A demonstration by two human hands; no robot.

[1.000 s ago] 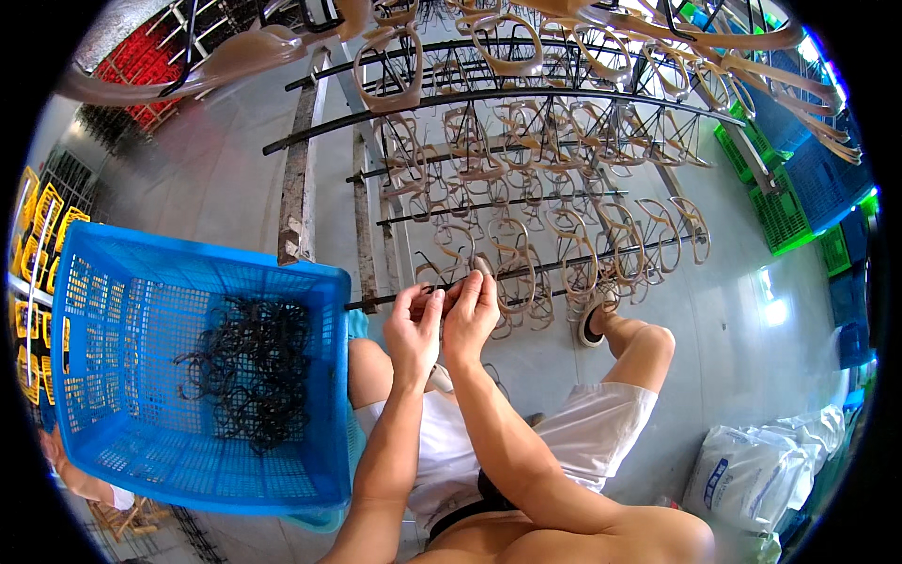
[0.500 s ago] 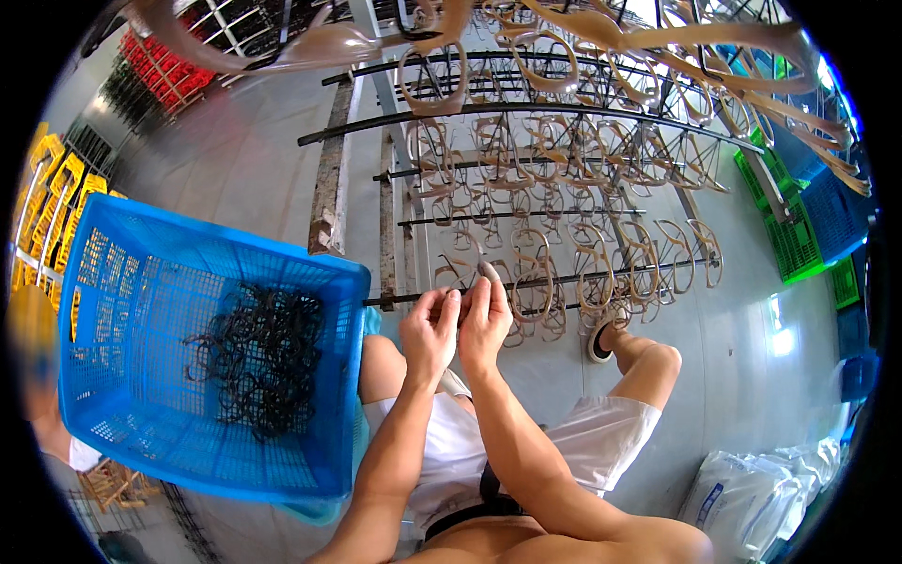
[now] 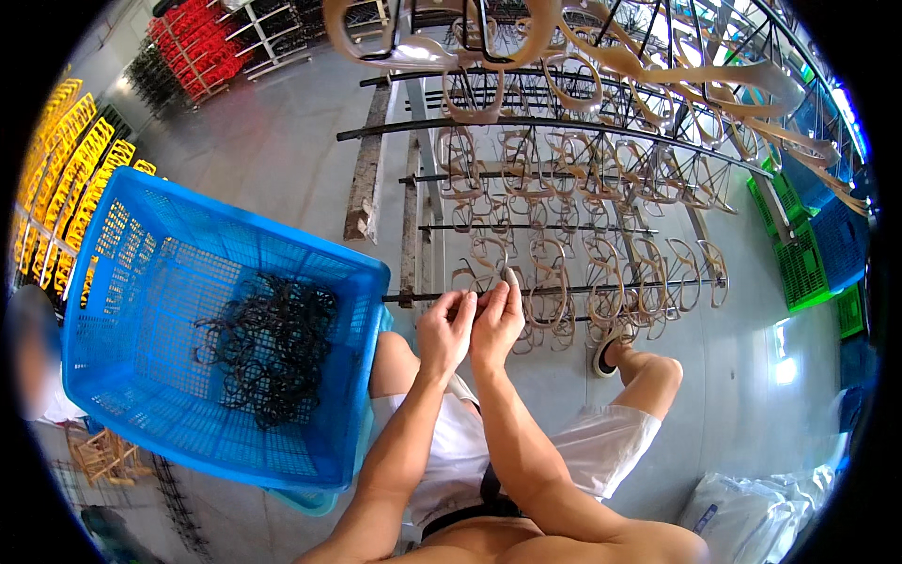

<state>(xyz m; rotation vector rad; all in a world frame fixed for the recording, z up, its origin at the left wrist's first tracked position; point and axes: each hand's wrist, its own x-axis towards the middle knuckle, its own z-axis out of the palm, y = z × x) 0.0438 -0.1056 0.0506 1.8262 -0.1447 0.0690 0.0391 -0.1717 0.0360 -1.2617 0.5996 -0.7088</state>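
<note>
My left hand [image 3: 445, 333] and my right hand [image 3: 495, 329] meet in front of my lap, both with fingers pinched closed. A pale covering shows on one raised fingertip of the right hand. What the fingers grip is hidden between them. Just past them runs a low black rod [image 3: 601, 289], its near end close to my left fingers. Brownish translucent eyeglass frames [image 3: 548, 263] hang along this rod, and one rim [image 3: 489, 252] stands right above my fingertips. To my left, a blue plastic basket [image 3: 150, 211] holds a tangle of thin black looped pieces [image 3: 272, 352].
More eyeglass frames hang on upper rods [image 3: 423, 130] of the rack, some close overhead. Yellow racks [image 3: 70, 202] and a person at the blurred edge are on the left. Green and blue crates [image 3: 803, 268] stand at right, above white sacks [image 3: 752, 508].
The view has shifted slightly, so rack, basket and hands sit a little further right. My hands remain together with fingers pinched; their grip looks nearly the same.
</note>
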